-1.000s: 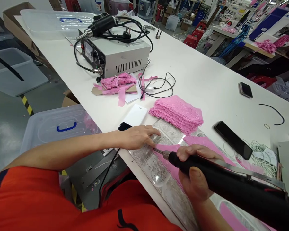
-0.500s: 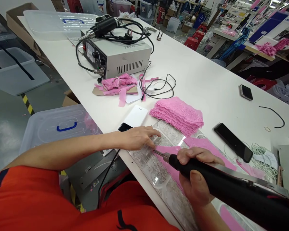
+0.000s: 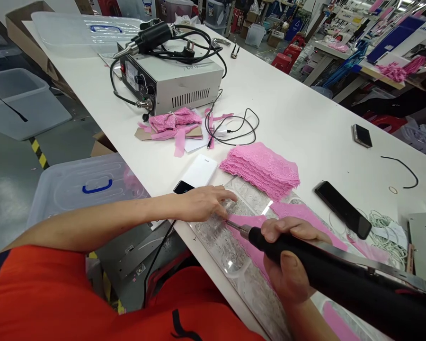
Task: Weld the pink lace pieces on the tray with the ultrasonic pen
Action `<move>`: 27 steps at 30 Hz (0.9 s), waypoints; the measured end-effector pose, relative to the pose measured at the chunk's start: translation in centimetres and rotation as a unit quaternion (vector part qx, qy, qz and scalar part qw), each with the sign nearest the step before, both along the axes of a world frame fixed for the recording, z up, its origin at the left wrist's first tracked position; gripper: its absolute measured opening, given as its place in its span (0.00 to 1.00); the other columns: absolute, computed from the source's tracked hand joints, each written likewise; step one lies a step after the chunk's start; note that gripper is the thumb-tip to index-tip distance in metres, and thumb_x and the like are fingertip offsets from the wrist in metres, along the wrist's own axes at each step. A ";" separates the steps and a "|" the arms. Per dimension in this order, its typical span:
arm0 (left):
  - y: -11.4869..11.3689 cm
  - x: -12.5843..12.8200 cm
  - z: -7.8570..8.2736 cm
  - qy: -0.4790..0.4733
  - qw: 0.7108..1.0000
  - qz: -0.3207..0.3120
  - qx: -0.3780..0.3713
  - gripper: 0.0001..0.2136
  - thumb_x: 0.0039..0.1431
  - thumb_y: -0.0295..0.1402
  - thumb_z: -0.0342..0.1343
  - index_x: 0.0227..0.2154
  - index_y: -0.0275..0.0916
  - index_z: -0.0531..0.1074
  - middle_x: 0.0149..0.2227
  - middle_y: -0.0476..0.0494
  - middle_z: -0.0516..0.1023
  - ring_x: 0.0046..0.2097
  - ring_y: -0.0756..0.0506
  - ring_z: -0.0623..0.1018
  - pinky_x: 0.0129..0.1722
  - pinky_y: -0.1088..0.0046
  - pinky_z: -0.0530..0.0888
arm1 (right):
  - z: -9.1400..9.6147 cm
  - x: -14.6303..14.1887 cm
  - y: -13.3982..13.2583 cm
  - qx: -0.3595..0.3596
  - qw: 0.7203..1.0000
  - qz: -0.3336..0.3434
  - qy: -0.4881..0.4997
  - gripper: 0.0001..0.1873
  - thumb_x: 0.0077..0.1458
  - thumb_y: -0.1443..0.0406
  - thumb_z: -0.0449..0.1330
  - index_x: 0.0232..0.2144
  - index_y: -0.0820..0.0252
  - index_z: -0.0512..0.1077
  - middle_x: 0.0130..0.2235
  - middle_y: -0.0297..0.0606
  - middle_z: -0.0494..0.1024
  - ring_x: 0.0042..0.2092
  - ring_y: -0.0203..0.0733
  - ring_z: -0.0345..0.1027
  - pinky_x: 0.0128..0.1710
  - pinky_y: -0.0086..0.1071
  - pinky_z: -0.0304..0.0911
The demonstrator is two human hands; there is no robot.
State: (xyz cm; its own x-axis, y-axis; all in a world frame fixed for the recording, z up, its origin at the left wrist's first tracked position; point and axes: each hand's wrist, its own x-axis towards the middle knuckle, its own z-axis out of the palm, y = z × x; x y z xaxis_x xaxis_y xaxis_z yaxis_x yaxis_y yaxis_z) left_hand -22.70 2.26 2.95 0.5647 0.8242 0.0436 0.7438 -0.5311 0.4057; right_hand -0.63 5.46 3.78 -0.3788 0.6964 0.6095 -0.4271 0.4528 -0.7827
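Observation:
My right hand (image 3: pixel 291 258) is closed round a thick black hand tool (image 3: pixel 341 279) whose thin metal tip (image 3: pixel 234 224) touches the left end of a pink lace strip (image 3: pixel 255 237). The strip lies on a clear scratched plastic plate (image 3: pixel 216 237) at the table's near edge. My left hand (image 3: pixel 204 202) rests flat on the plate just left of the tip, fingers stretched out and pressing the strip's end. A stack of pink lace pieces (image 3: pixel 261 168) lies just beyond the plate.
A white power bank (image 3: pixel 199 173) lies left of the stack, a black phone (image 3: pixel 342 208) to its right. A grey control box (image 3: pixel 170 80) with a second black tool (image 3: pixel 145 40) and cables stands further back. A lidded plastic bin (image 3: pixel 88 187) sits below the table's left edge.

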 end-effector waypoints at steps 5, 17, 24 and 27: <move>0.0 0.0 0.1 -0.002 1.000 0.004 0.003 0.22 0.50 0.15 0.49 0.40 0.43 0.80 0.60 0.41 0.65 0.51 0.43 0.70 0.53 0.67 0.68 | 0.2 -0.1 -0.1 0.000 1.000 0.005 -0.013 0.13 0.53 0.71 0.58 0.41 0.57 0.65 0.38 0.35 0.67 0.33 0.37 0.64 0.32 0.37 0.66; -0.1 0.0 0.2 0.014 0.999 -0.002 0.040 0.21 0.51 0.15 0.49 0.40 0.43 0.80 0.58 0.40 0.68 0.50 0.44 0.72 0.50 0.67 0.71 | 0.5 -0.1 -0.2 -0.013 1.000 -0.007 -0.008 0.10 0.54 0.69 0.58 0.40 0.57 0.65 0.37 0.35 0.66 0.33 0.36 0.64 0.33 0.37 0.66; -0.9 0.2 0.0 0.027 0.992 -0.020 0.120 0.22 0.49 0.13 0.47 0.40 0.40 0.78 0.55 0.41 0.73 0.50 0.43 0.73 0.51 0.64 0.70 | 2.2 1.5 1.0 -0.018 0.995 -0.097 -0.019 0.10 0.53 0.68 0.59 0.39 0.55 0.67 0.36 0.34 0.67 0.32 0.35 0.65 0.36 0.37 0.66; -1.5 0.6 0.0 0.035 0.987 -0.032 0.156 0.22 0.51 0.14 0.47 0.44 0.39 0.76 0.55 0.41 0.73 0.51 0.42 0.73 0.49 0.64 0.69 | 3.0 3.3 1.5 -0.029 0.988 -0.150 -0.024 0.08 0.52 0.66 0.60 0.37 0.54 0.69 0.36 0.33 0.67 0.31 0.35 0.65 0.34 0.37 0.65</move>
State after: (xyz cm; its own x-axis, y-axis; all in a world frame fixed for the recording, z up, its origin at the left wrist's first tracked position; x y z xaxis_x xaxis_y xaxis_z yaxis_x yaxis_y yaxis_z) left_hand -22.13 0.78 2.92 0.6258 0.7397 0.2474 0.7254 -0.6685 0.1640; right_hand 2.68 6.95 6.80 -0.1778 0.8151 0.5514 -0.2433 0.5065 -0.8272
